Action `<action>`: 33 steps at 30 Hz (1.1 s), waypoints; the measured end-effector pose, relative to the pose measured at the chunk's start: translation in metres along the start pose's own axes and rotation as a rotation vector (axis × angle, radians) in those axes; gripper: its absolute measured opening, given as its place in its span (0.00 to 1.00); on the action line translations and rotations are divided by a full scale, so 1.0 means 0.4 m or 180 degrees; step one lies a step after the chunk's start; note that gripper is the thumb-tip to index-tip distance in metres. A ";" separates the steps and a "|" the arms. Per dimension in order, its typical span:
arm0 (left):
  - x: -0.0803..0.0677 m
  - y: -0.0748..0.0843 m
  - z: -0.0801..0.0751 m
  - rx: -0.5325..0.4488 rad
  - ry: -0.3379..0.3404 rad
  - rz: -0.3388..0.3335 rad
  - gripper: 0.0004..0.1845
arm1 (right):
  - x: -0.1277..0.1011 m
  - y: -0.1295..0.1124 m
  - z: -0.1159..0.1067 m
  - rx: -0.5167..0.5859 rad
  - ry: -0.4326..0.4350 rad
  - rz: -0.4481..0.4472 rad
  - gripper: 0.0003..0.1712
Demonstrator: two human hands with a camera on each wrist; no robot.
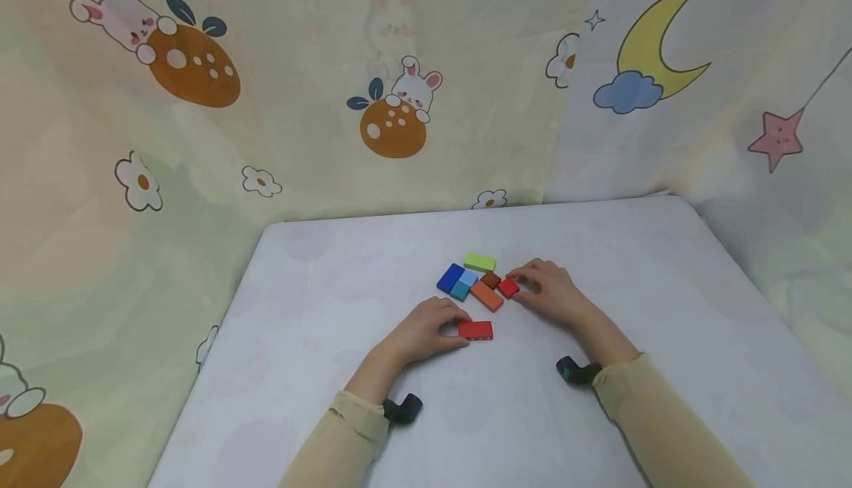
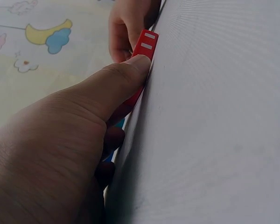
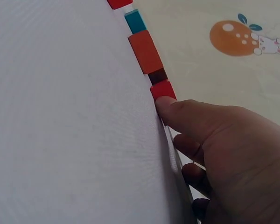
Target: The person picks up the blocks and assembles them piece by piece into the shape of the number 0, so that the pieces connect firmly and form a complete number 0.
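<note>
My left hand (image 1: 429, 329) pinches a long red block (image 1: 475, 330) between thumb and fingers, low at the table surface; white marks show on its side in the left wrist view. Further back on the right, my right hand (image 1: 549, 292) pinches a small red block (image 1: 509, 287) by its edges. That small block lies beside a brown block (image 1: 491, 279) and an orange block (image 1: 487, 296). Left of these sit a teal block (image 1: 460, 290), a light blue block (image 1: 469, 278) and a dark blue block (image 1: 450, 277), set close together. Behind them is a lime green block (image 1: 480, 262).
The blocks lie on a white-covered table (image 1: 299, 288) with its back edge against a printed cloth wall (image 1: 299, 103). Dark wrist-worn devices, one on the left wrist (image 1: 403, 409) and one on the right (image 1: 577, 371), stick out inward from the sleeves.
</note>
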State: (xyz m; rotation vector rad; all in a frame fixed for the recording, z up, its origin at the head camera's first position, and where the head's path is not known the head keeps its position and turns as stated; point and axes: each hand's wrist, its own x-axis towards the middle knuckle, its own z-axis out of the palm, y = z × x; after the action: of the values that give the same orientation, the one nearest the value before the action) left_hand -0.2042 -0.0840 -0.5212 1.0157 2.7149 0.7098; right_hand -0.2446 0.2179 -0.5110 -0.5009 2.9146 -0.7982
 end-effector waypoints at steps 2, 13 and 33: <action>0.000 -0.001 0.001 -0.0006 0.0003 0.0002 0.20 | 0.001 0.004 0.001 0.0044 0.0014 0.0039 0.23; 0.003 0.003 0.003 -0.0022 -0.0030 0.0014 0.20 | -0.042 -0.031 -0.006 0.0834 -0.0162 0.0236 0.19; 0.001 -0.002 0.002 0.0005 0.0030 0.0028 0.19 | -0.062 -0.087 0.018 0.0679 -0.0305 0.0138 0.19</action>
State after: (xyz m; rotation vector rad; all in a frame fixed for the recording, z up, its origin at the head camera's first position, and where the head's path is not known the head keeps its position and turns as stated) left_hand -0.2047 -0.0841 -0.5222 1.0279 2.7211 0.7158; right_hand -0.2098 0.1944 -0.4999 -0.4414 2.7021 -1.0330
